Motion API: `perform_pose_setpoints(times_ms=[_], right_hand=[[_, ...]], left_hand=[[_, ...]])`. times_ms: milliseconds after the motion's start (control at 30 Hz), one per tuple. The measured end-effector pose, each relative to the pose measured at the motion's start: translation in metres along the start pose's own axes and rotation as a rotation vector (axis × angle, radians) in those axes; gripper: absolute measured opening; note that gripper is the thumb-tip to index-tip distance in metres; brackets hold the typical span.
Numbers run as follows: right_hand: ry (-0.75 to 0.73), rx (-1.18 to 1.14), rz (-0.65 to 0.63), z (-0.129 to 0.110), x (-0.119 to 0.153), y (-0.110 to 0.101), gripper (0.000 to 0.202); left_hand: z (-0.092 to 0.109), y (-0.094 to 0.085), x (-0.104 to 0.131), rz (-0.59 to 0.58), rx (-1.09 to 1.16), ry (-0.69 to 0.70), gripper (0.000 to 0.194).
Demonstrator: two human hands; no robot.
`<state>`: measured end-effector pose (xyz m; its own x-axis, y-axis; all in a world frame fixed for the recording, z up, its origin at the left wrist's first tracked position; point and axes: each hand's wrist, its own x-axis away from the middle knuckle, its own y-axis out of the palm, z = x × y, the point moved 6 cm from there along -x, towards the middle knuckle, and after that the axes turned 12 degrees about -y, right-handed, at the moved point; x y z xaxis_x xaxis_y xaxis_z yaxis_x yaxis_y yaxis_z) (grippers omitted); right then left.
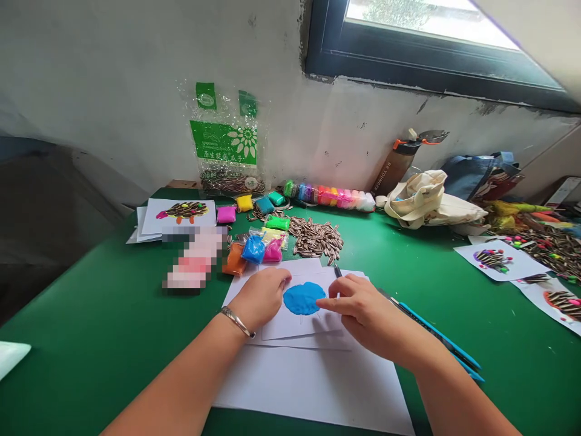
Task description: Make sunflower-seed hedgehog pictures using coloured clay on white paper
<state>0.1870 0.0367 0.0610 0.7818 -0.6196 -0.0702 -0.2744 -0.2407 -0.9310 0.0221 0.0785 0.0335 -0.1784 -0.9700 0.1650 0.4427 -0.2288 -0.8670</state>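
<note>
Atop a small white sheet (285,327), I see a flat blue clay patch (302,298). My right hand (365,309) is loose and ungripping, index finger (336,304) touching the patch's right edge; my left hand (266,292) rests at the sheet's left side, whether pinching I cannot tell. Beyond lie wrapped clay packets (253,248) and a seed pile (315,237).

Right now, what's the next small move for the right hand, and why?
I'd have the right hand press its index fingertip lightly along the right edge of the blue clay-like patch. That fingertip is already at that edge, the outline looks slightly uneven there, and the left hand is at the patch's left, seemingly steadying the paper.
</note>
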Motion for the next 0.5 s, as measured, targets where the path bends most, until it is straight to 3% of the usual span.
perform_pose_setpoints(times_ms=[333, 500], right_hand=[[-0.009, 0.003, -0.063, -0.008, -0.004, 0.011, 0.037], [-0.006, 0.003, 0.01, 0.0, -0.001, 0.002, 0.042]], left_hand=[[-0.002, 0.002, 0.0, 0.005, 0.005, -0.007, 0.028], [-0.001, 0.001, 0.0, 0.008, 0.006, -0.001, 0.029]])
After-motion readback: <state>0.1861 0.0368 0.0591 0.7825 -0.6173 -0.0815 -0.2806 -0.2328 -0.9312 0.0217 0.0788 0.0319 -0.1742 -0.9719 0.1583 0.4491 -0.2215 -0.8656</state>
